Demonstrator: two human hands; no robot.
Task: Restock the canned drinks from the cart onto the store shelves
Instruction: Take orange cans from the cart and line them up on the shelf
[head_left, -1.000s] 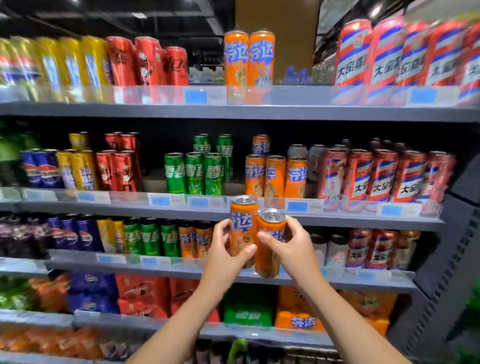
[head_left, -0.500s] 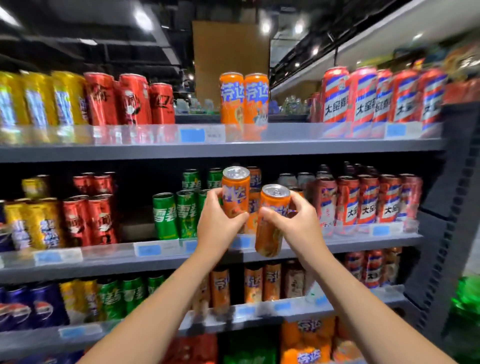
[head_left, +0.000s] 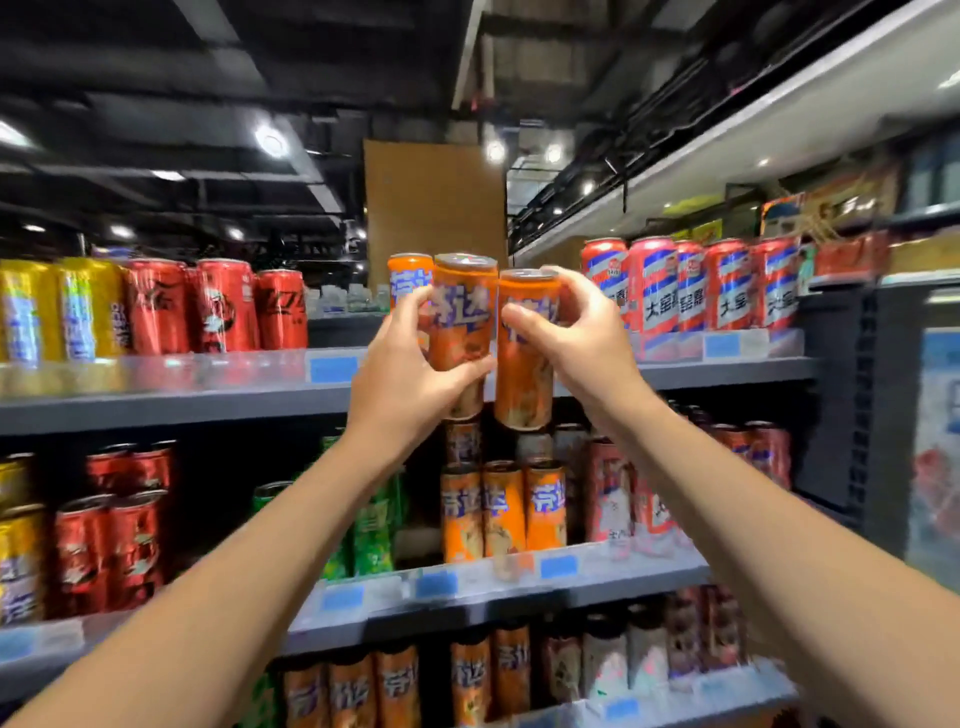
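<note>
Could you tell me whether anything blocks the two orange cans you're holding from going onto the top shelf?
Partly. The left hand and right hand each grip an orange can raised before the top shelf. One orange can on the shelf stands behind them; the clear lip must be cleared.

A dark, open ceiling (head_left: 218, 104) ran overhead, crossed by black beams and ducting, with round spotlights (head_left: 271, 140) glowing along it and a few flat panel lights farther left. A tall brown panel (head_left: 435, 208) stood upright in the distance beyond the aisle. To the right, a long pale soffit (head_left: 737, 130) slanted away toward the back of the store, edged by a black rail dotted with small lamps. Grey metal shelving (head_left: 171, 408) spanned the view in tiers, each front lip carrying a clear plastic strip with blue price tags (head_left: 332, 369). At the right end stood a dark perforated upright (head_left: 852, 415), blurred by motion.
</note>
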